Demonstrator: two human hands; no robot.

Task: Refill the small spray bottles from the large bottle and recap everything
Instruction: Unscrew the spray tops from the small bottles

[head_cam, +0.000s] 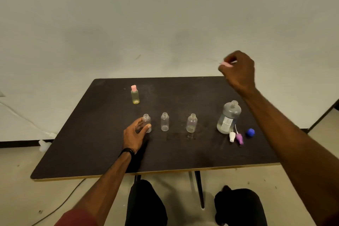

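Note:
Three small clear bottles stand uncapped in a row on the dark table (91,152). My left hand (134,134) grips the leftmost one (146,120); the middle bottle (165,121) and the right bottle (191,123) stand free. My right hand (237,71) is raised above the table's far right edge and pinches a pink spray cap (225,63). The large clear bottle (229,117) stands open at the right. Beside it lie a white spray cap (232,136), a purple spray cap (239,139) and a blue cap (250,132). A yellowish bottle with a pink cap (135,95) stands further back.
A pale wall rises behind the table. A cable (60,205) runs over the floor at the left, and a white plug (44,145) lies near the table's left edge. My knees (146,205) show under the front edge.

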